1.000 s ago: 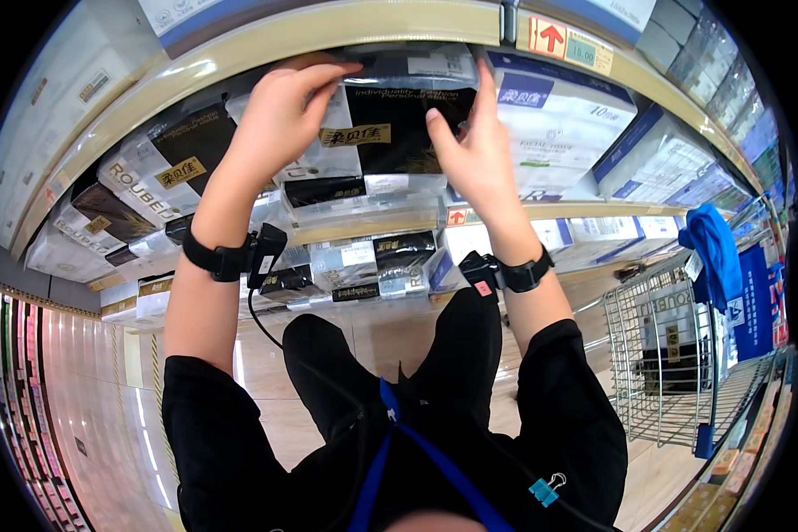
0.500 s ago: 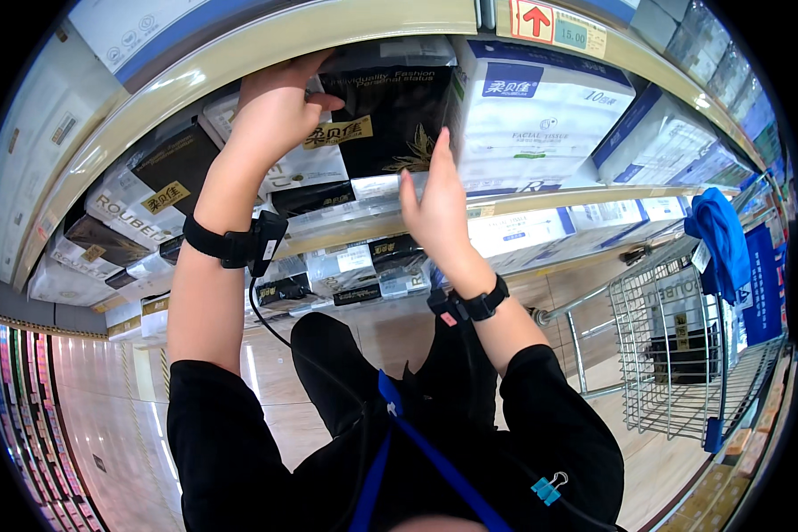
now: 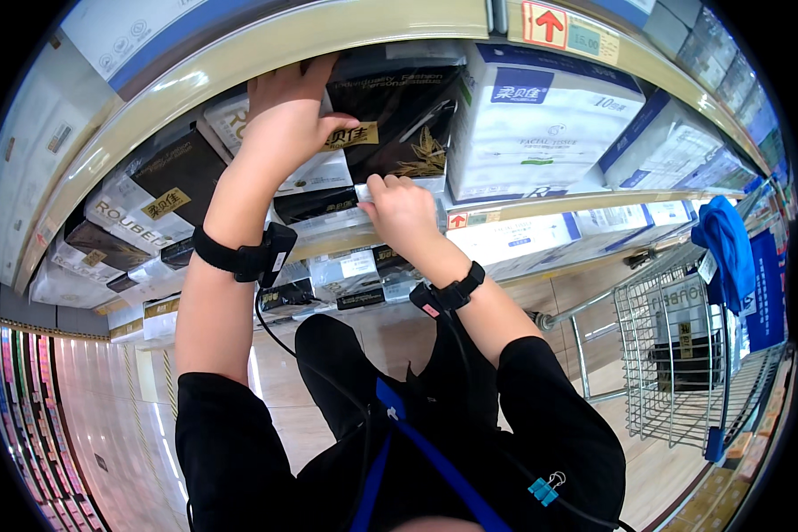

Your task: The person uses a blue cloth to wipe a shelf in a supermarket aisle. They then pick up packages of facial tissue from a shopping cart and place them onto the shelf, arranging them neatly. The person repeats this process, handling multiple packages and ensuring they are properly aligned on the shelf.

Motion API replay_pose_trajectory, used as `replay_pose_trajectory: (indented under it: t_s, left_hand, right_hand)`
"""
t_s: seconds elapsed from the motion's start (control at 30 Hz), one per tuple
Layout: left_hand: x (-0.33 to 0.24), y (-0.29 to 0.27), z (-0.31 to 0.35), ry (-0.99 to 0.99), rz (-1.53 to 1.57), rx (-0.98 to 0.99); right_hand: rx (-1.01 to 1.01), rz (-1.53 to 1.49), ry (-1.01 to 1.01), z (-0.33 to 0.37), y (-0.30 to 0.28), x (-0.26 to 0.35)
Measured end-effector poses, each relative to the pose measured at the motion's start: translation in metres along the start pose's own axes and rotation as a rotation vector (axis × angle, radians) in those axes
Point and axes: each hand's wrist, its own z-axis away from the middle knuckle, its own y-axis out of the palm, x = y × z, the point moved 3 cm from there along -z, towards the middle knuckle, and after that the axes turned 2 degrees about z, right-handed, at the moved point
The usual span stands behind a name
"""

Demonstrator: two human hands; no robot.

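Note:
A black-and-white plastic-wrapped tissue pack point(image 3: 399, 124) with gold print sits on the shelf in front of me. My left hand point(image 3: 291, 113) lies across its upper left part, fingers stretched toward the back and thumb out to the side over the black front. The fingertips reach into the shade below the upper shelf. At the pack's lower front edge, my right hand point(image 3: 402, 211) has its fingers curled over the wrapped edge, thumb tucked at the left. What the right fingertips press against underneath is hidden.
White-and-blue tissue packs point(image 3: 550, 124) stand close on the right. More black-and-white packs point(image 3: 164, 191) lie to the left. The upper shelf edge point(image 3: 328, 58) runs just above my left hand. A wire shopping cart point(image 3: 669, 355) holding a similar pack stands right, a blue cloth over its side.
My right hand has come down and left from beside the pack, its stretched fingers now curled at the lower edge. My left hand stays on the pack, slightly shifted.

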Motion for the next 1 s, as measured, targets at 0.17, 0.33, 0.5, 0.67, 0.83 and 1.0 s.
replay_pose_trajectory:
  t_s: [0.17, 0.33, 0.5, 0.67, 0.83, 1.0]
  left_hand:
    - [0.000, 0.005, 0.002, -0.019, -0.036, -0.059]
    - [-0.002, 0.006, 0.000, -0.023, -0.039, -0.059]
    - [0.000, 0.005, -0.002, -0.015, -0.014, -0.060]
    - [0.003, 0.014, -0.004, -0.026, -0.060, -0.047]
    - [0.008, 0.022, -0.008, -0.061, -0.053, -0.013]
    - [0.015, 0.021, -0.013, -0.131, -0.024, 0.093]
  right_hand:
    - [0.023, -0.002, 0.044, 0.005, 0.004, 0.001]
    - [-0.003, 0.037, 0.021, 0.007, 0.018, -0.009]
    - [-0.022, 0.068, 0.029, 0.005, 0.022, -0.007]
    - [-0.042, 0.057, 0.023, 0.001, 0.027, -0.012]
    - [-0.027, 0.084, 0.035, -0.004, 0.034, -0.014]
    - [0.006, 0.095, 0.055, -0.009, 0.034, -0.014]
